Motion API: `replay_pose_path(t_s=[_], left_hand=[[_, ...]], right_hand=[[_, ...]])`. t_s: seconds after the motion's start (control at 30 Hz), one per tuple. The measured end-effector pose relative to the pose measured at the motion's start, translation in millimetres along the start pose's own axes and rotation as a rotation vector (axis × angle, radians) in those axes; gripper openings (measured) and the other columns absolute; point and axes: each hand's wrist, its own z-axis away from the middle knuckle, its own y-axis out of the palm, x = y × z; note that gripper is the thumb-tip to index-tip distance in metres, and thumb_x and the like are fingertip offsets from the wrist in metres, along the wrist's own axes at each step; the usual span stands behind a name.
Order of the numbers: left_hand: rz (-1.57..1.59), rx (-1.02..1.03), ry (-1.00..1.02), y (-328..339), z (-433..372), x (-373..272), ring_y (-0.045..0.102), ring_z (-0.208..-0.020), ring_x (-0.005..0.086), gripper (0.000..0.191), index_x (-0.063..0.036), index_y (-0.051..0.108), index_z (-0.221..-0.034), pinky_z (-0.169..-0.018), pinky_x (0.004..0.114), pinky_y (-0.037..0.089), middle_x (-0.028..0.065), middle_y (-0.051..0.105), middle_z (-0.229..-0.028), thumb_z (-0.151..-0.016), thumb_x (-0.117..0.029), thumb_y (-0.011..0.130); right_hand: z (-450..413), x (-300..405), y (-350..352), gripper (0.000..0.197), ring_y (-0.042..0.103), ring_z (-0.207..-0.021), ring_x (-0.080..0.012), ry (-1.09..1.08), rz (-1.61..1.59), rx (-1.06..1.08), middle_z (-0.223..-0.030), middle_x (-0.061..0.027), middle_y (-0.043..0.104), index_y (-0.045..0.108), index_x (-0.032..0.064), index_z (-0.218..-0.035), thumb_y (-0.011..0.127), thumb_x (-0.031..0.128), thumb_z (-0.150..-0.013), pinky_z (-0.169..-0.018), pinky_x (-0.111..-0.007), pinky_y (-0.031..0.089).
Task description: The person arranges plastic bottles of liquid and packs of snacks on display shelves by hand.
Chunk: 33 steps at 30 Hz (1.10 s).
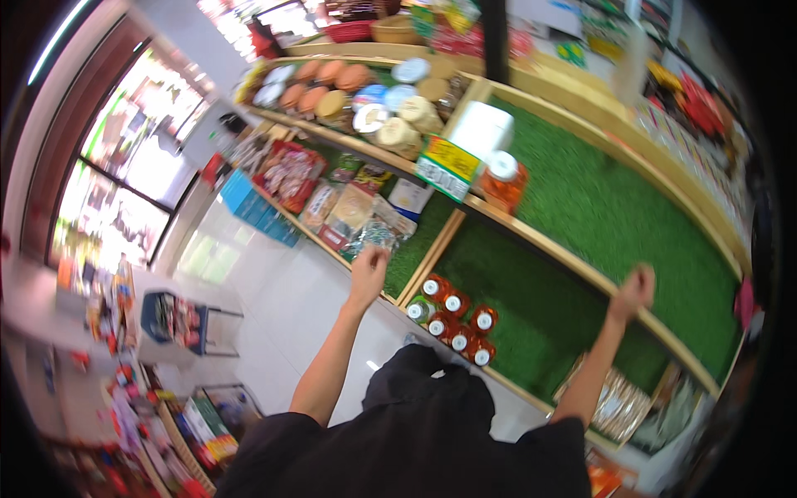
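Observation:
My left hand (pixel 370 274) has its fingers curled just below a clear plastic packet (pixel 377 233) on the lower shelf; whether it touches or holds the packet I cannot tell. Over the wooden front rail (pixel 560 252) of the upper shelf, my right hand (pixel 634 294) is loosely closed, and nothing shows in it. On that upper shelf's green grass mat (pixel 598 180) stands a jar (pixel 503 183) with a white lid and orange-red contents. Similar jars (pixel 459 342) cluster on the lower shelf between my arms. A yellow and green price sign (pixel 449 167) hangs by the upper jar.
Lidded tubs and jars (pixel 367 93) crowd the upper shelf's left end. Packaged foods (pixel 289 177) lie below them. Blue boxes (pixel 258 205) stand at the shelf end. A dark chair (pixel 174 320) holding goods is on the white tiled floor (pixel 268 311). Wrapped packs (pixel 616 401) lie below my right arm.

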Motion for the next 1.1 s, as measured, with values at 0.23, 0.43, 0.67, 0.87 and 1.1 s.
replay_pose_path(t_s=[0.23,0.43,0.67,0.87,1.1], left_hand=[[0.176,0.278,0.294,45,-101,-189,0.055,-0.106,0.0251,0.056,0.0026,0.047,-0.127,-0.094,0.037,0.044,0.0162,0.054,-0.119,-0.081,-0.016,0.072],[0.453,0.333,0.234,151,-134,-195,0.060,-0.109,0.0208,0.054,0.0033,0.050,-0.131,-0.096,0.037,0.048,0.0138,0.063,-0.117,-0.085,-0.013,0.073],[0.620,0.015,0.557,187,-134,-172,0.065,-0.090,0.0185,0.040,0.0065,0.061,-0.113,-0.082,0.031,0.053,0.0135,0.067,-0.101,-0.084,-0.018,0.075],[0.491,0.145,0.662,203,-105,-197,0.066,-0.080,0.0152,0.030,0.0021,0.068,-0.103,-0.075,0.029,0.054,0.0089,0.071,-0.090,-0.077,-0.007,0.078],[0.718,0.234,0.433,226,-64,-244,0.062,-0.093,0.0175,0.034,0.0033,0.062,-0.108,-0.086,0.031,0.050,0.0102,0.065,-0.102,-0.078,-0.007,0.074]], right_hand=[[-16,59,97,0.010,0.063,-0.080,-0.0373,-0.056,0.356,0.522,-0.089,-0.0145,0.066,0.062,0.0071,-0.094,0.054,0.010,-0.088,-0.069,-0.044,0.051],[-22,53,106,0.015,0.063,-0.078,-0.0364,-0.086,0.457,0.686,-0.087,-0.0137,0.065,0.061,0.0080,-0.099,0.057,0.018,-0.089,-0.068,-0.046,0.050],[-14,64,104,0.029,0.064,-0.083,-0.0342,-0.224,0.516,0.769,-0.093,-0.0114,0.067,0.061,0.0101,-0.109,0.067,0.026,-0.085,-0.072,-0.044,0.051],[-21,72,93,0.054,0.066,-0.088,-0.0355,-0.319,0.402,0.830,-0.097,-0.0150,0.066,0.056,0.0115,-0.125,0.071,0.039,-0.081,-0.074,-0.046,0.054],[-27,81,89,0.082,0.059,-0.096,-0.0364,-0.384,0.023,0.540,-0.108,-0.0151,0.058,0.048,0.0090,-0.130,0.086,0.037,-0.063,-0.083,-0.045,0.050]])
